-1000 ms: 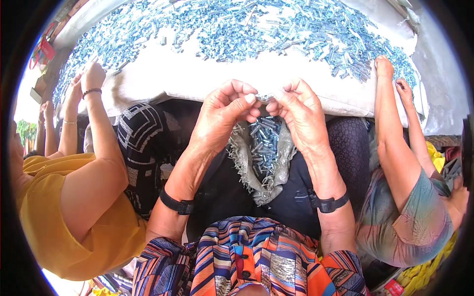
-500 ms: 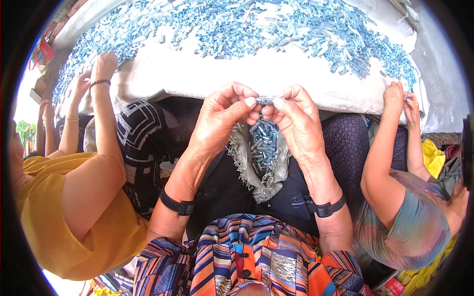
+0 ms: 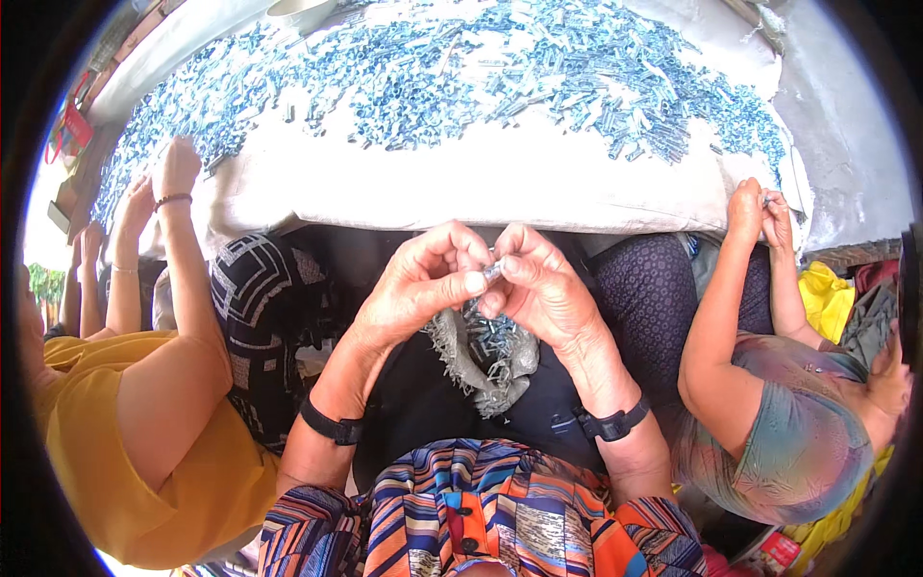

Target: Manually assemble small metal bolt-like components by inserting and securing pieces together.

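Pinched between the fingertips of both my hands is a small silvery tube-like piece (image 3: 493,272), tilted and partly hidden by the fingers. My left hand (image 3: 413,287) grips it from the left with thumb and forefinger. From the other side my right hand (image 3: 550,291) has its thumb and fingers closed on it. Just below the hands, a frayed grey woven sack (image 3: 450,354) lies open on my lap. Inside it are several small bluish metal tubes (image 3: 490,332), partly covered by my hands.
A pale cloth-covered table (image 3: 385,192) stretches ahead, heaped with bluish tube pieces (image 3: 413,91). A light bowl (image 3: 301,13) stands at its far edge. Close on my left sits a person in a yellow top (image 3: 144,423); on my right another person (image 3: 769,423) handles a small piece.
The view has shifted, so the table sits lower in it and the bowl has appeared. My hands have come closer together, and the piece between them has gone from level to tilted.
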### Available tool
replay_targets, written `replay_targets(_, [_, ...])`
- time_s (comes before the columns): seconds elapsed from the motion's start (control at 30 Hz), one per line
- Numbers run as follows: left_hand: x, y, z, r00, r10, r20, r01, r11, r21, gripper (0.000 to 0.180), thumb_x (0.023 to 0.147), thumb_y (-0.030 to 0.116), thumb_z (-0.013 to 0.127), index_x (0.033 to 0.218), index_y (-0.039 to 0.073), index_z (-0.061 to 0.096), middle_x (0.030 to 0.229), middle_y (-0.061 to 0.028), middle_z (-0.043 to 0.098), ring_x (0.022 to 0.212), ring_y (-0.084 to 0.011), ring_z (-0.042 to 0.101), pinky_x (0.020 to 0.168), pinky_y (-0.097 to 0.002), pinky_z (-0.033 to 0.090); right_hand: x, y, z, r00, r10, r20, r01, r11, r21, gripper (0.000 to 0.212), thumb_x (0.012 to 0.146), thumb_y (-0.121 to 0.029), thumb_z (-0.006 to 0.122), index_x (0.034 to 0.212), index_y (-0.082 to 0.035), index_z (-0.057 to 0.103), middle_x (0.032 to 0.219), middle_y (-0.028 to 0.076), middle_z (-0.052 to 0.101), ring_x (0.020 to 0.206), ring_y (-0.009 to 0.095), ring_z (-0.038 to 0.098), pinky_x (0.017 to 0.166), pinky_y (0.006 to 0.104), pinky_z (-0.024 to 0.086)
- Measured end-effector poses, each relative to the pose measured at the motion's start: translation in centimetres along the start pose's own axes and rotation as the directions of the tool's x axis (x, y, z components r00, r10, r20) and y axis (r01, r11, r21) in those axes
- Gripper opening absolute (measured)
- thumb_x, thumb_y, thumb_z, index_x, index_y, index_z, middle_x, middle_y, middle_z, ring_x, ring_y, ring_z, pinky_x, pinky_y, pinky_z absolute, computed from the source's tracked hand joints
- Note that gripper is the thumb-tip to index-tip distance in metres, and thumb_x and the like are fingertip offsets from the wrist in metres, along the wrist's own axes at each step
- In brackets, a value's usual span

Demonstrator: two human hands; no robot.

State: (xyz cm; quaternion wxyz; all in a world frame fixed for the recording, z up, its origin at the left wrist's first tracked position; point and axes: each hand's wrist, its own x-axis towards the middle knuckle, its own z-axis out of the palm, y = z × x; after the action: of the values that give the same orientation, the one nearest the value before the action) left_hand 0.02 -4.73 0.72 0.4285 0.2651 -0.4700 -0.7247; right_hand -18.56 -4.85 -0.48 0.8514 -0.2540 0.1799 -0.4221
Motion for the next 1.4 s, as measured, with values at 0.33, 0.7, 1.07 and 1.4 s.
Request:
replay_targets(0.33, [0.5,0.8,-1.6,0.989,-0.139,-0.056,0.149,0.959,0.242,0.016,0.082,0.014,0.068,0.093,0.004,0.061,0.079,0.0046,0.056,0.075,-0.0041,0.048,0.068,-0.0212,0.041,1.9,-5.4,-1.2,0.954,-0.243,-0.177,-0.04,0.481,-0.876,0.018,0.087,-0.017,0.062,0.088,0.001,0.06,0.084,0.002,0.063,0.077,0.009,0.057,0.07,0.0254,0.047])
replay_targets(0.7, [8.4,1.4,-4.7,0.837,0.497,-0.23,0.051,0.347,0.936,0.014,0.077,0.01,0.061,0.09,0.003,0.059,0.076,-0.0134,0.058,0.075,-0.0323,0.059,0.068,-0.0403,0.046,13.5,-11.0,-5.7,0.766,-0.415,0.492,0.099,-0.679,-0.727,0.022,0.073,0.001,0.051,0.094,-0.005,0.055,0.08,0.015,0.061,0.082,0.035,0.056,0.072,0.0447,0.046])
replay_targets(1.07, [11.5,0.3,-5.2,0.867,0.482,-0.129,0.171,-0.044,0.984,0.014,0.078,0.017,0.064,0.088,0.008,0.059,0.083,-0.01,0.058,0.08,-0.0301,0.06,0.069,-0.0398,0.047,11.8,-10.6,-4.3,0.842,-0.454,0.292,0.023,-0.511,-0.86,0.033,0.077,-0.003,0.05,0.109,-0.008,0.055,0.083,0.019,0.061,0.076,0.035,0.061,0.071,0.0409,0.048])
replay_targets(1.4, [13.3,-0.3,-5.2,0.857,0.507,-0.091,0.157,-0.089,0.983,0.017,0.077,0.019,0.064,0.086,0.006,0.059,0.082,-0.0122,0.059,0.078,-0.0312,0.06,0.069,-0.0408,0.048,6.5,-8.0,-2.5,0.864,-0.477,-0.163,0.106,0.489,-0.866,0.023,0.083,-0.004,0.054,0.105,0.0,0.054,0.076,0.007,0.061,0.067,0.012,0.061,0.061,0.0241,0.048])
